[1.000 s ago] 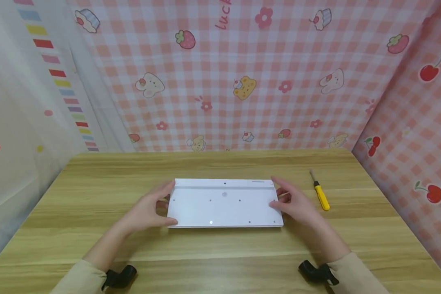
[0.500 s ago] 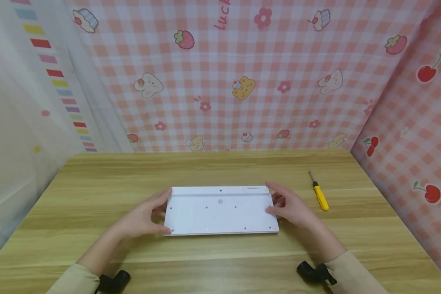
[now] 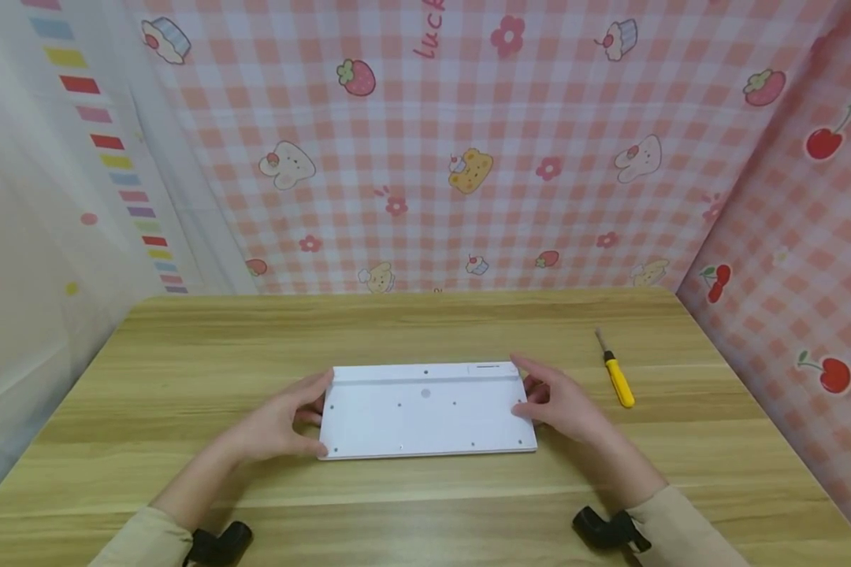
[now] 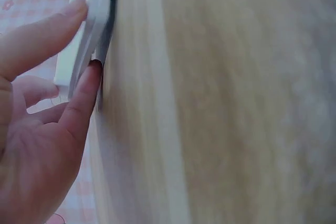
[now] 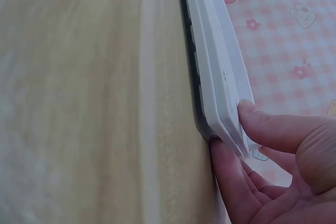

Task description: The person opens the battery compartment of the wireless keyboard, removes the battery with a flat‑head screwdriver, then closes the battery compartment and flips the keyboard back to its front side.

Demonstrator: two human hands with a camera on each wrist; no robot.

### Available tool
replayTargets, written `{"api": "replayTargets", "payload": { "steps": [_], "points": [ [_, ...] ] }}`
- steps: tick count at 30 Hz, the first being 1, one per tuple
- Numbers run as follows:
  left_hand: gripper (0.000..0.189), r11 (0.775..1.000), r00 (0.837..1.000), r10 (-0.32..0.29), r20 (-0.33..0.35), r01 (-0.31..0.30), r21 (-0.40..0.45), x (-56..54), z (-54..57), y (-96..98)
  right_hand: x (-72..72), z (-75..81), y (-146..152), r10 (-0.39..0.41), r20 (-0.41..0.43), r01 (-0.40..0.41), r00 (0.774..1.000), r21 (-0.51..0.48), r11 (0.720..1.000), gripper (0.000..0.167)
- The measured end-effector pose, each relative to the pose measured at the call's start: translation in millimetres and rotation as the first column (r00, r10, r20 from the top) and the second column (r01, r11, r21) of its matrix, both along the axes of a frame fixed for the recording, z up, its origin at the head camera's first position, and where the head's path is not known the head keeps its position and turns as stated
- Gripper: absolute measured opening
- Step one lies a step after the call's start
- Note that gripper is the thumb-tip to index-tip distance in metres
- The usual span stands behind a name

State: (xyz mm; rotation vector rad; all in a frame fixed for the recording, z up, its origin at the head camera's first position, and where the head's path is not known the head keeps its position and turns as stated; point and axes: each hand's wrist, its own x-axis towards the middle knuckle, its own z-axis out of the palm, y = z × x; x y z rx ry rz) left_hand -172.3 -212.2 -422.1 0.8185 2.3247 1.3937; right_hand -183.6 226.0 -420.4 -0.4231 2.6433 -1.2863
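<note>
A white keyboard (image 3: 429, 413) lies back side up in the middle of the head view, with several small dark screws dotted over its back. My left hand (image 3: 281, 417) grips its left end, thumb at the near corner. In the left wrist view that thumb presses the back while a finger of the left hand (image 4: 47, 145) reaches under the edge. At the other end, my right hand (image 3: 562, 399) holds the keyboard between thumb and fingers. The right wrist view shows keys along its underside, close over the table, and the right hand (image 5: 278, 166) with a fingertip tucked beneath.
A screwdriver (image 3: 618, 380) with a yellow handle and black collar lies to the right of the right hand. The wood-grain table (image 3: 411, 512) ends at a pink checked cloth (image 3: 397, 118) behind. Black wrist mounts (image 3: 220, 543) sit at both sleeves.
Both hands have brought the keyboard nearer to me and slightly left, mostly in the first half second. Their grip at its ends stays the same. The screwdriver has not moved on the table.
</note>
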Motion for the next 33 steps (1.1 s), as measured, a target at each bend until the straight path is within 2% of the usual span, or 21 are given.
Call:
{"api": "replayTargets", "payload": {
  "steps": [12,20,33],
  "points": [
    [0.103,0.995,0.999,0.015,-0.043,-0.019,-0.098,-0.2,0.8,0.4,-3.3,-4.3,0.6,-0.008,-0.013,0.008,1.000,0.024,1.000,0.070],
    [0.103,0.992,0.999,0.007,-0.040,-0.012,-0.122,-1.1,0.6,-0.5,-5.2,-3.2,0.7,0.016,-0.038,-0.015,0.999,0.028,0.999,0.068],
    [0.103,0.985,0.999,0.000,-0.048,-0.008,-0.171,-1.1,2.8,-0.6,-6.1,-1.3,-0.9,-0.001,-0.049,0.006,0.999,0.098,0.995,0.065]
  ]
}}
